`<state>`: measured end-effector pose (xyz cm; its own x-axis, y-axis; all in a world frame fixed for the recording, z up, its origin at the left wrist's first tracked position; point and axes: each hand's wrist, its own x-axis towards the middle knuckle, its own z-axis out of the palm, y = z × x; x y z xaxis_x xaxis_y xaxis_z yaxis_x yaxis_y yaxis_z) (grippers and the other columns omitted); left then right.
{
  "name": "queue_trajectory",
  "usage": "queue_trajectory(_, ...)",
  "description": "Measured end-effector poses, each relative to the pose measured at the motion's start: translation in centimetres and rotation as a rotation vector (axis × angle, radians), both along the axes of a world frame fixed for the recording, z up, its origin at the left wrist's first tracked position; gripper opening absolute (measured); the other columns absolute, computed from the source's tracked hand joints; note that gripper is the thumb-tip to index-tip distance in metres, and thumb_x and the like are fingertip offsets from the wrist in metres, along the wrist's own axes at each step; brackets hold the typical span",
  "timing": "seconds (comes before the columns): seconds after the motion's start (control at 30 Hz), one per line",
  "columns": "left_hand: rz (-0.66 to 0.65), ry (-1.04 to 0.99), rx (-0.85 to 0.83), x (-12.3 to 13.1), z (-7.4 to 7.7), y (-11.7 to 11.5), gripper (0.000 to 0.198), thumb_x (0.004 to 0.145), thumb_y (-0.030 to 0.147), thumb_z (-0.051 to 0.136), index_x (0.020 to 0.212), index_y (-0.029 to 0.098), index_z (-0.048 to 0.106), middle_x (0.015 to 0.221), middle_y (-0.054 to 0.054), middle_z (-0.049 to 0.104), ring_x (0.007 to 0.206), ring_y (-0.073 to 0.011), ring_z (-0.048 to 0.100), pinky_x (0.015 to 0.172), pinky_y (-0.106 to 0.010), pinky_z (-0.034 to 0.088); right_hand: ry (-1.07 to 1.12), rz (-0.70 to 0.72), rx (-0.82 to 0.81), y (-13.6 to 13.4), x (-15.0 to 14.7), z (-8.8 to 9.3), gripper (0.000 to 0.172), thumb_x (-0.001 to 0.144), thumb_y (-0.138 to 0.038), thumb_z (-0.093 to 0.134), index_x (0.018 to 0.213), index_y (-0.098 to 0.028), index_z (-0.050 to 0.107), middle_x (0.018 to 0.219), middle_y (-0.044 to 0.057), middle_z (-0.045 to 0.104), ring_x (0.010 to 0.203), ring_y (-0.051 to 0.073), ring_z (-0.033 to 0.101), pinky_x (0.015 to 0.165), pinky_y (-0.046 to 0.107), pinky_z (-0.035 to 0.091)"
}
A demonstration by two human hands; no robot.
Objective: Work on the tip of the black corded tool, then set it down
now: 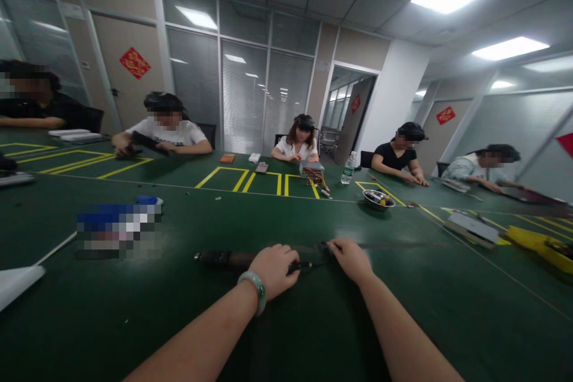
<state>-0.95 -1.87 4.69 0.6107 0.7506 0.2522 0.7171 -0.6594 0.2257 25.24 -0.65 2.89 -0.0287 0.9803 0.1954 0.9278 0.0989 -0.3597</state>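
A long, dark, rod-like object (230, 259) with a small shiny tip lies crosswise on the green table in front of me. My left hand (275, 268), with a jade-coloured bangle at the wrist, is curled over its right end. From beneath those fingers a thin black cord (316, 264) curves to the right. The fingertips of my right hand (351, 259) are pinched together at the cord's far end. Motion blur and the fingers hide what kind of object this is.
The green table (156, 322) has yellow tape outlines. Beyond my hands stand a metal bowl (378, 200) of small parts, a plastic bottle (348, 168) and a grey metal box with wires (311, 168). A yellow container (544, 248) is at right. Several people sit opposite.
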Motion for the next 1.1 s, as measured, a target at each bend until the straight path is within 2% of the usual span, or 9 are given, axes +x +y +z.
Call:
queue_trajectory(0.1,0.014,-0.01,0.006,0.2,-0.3,0.2,0.023,0.083,0.044,0.052,0.095,0.025,0.061,0.094,-0.002,0.06,0.09,-0.0212,0.054,0.074,-0.034,0.042,-0.019,0.08,0.059,-0.4,-0.6,-0.5,0.03,0.092,-0.04,0.042,0.095,-0.025,0.068,0.097,0.003,0.063,0.089,0.017,0.056,0.076,0.026,0.037)
queue_trajectory(0.23,0.018,-0.037,0.003,0.3,-0.2,0.2,0.02,0.084,0.041,0.052,0.094,0.025,0.06,0.094,-0.001,0.06,0.088,-0.02,0.054,0.075,-0.034,0.042,0.008,0.108,-0.01,-0.9,-0.5,0.0,0.032,0.093,-0.036,0.039,0.105,-0.026,0.067,0.101,0.003,0.062,0.089,0.016,0.056,0.077,0.025,0.038)
queue_trajectory(0.43,0.039,-0.025,-0.029,0.4,-0.1,0.1,0.021,0.086,0.041,0.049,0.094,0.024,0.06,0.096,-0.002,0.059,0.086,-0.0188,0.055,0.075,-0.034,0.043,-0.114,0.052,-0.127,-1.8,-1.0,1.5,0.034,0.09,-0.025,0.04,0.114,-0.027,0.064,0.105,0.005,0.065,0.092,0.02,0.058,0.078,0.03,0.039)
queue_trajectory(0.6,0.026,-0.017,-0.013,0.5,-0.3,0.2,0.02,0.085,0.04,0.05,0.094,0.025,0.06,0.096,-0.001,0.06,0.087,-0.0192,0.056,0.077,-0.035,0.043,-0.138,-0.074,-0.064,-3.0,-3.4,2.2,0.027,0.09,-0.024,0.043,0.11,-0.026,0.061,0.083,0.005,0.066,0.08,0.02,0.06,0.067,0.029,0.038)
queue_trajectory(0.67,0.026,-0.013,-0.016,0.5,-0.3,0.3,0.02,0.086,0.04,0.05,0.095,0.025,0.061,0.097,-0.002,0.06,0.088,-0.0194,0.056,0.078,-0.035,0.043,-0.132,-0.084,-0.015,-3.3,-4.5,2.1,0.022,0.09,-0.024,0.044,0.105,-0.023,0.06,0.083,0.005,0.065,0.078,0.019,0.059,0.067,0.028,0.037)
queue_trajectory(0.77,0.025,-0.019,-0.01,0.6,-0.3,0.3,0.019,0.086,0.039,0.05,0.095,0.025,0.061,0.098,-0.002,0.06,0.088,-0.0191,0.056,0.077,-0.034,0.042,-0.077,-0.027,0.032,-3.4,-5.6,1.5,0.017,0.089,-0.022,0.046,0.098,-0.023,0.061,0.084,0.003,0.064,0.083,0.018,0.058,0.071,0.027,0.038)
queue_trajectory(0.9,0.012,-0.023,0.009,0.6,-0.5,0.4,0.019,0.085,0.039,0.052,0.094,0.025,0.061,0.095,-0.002,0.06,0.088,-0.0192,0.056,0.077,-0.034,0.042,0.096,0.061,0.068,-3.6,-6.3,0.3,0.016,0.088,-0.018,0.047,0.092,-0.022,0.061,0.089,0.002,0.063,0.086,0.016,0.057,0.077,0.026,0.039)
queue_trajectory(1.0,0.003,-0.028,0.015,0.6,-0.6,0.5,0.019,0.085,0.039,0.052,0.095,0.025,0.061,0.095,-0.002,0.059,0.088,-0.0191,0.056,0.078,-0.034,0.041,0.205,0.075,0.066,-3.5,-6.4,-0.4,0.013,0.085,-0.015,0.049,0.087,-0.02,0.062,0.094,0.003,0.061,0.089,0.015,0.057,0.079,0.024,0.04)
queue_trajectory(1.1,0.005,-0.033,0.007,0.5,-0.6,0.6,0.019,0.086,0.039,0.05,0.094,0.026,0.061,0.095,-0.001,0.059,0.087,-0.0191,0.056,0.077,-0.034,0.042,0.235,0.074,0.031,-3.5,-6.3,-0.3,0.01,0.082,-0.016,0.053,0.086,-0.019,0.062,0.092,0.003,0.061,0.087,0.015,0.057,0.078,0.024,0.041)
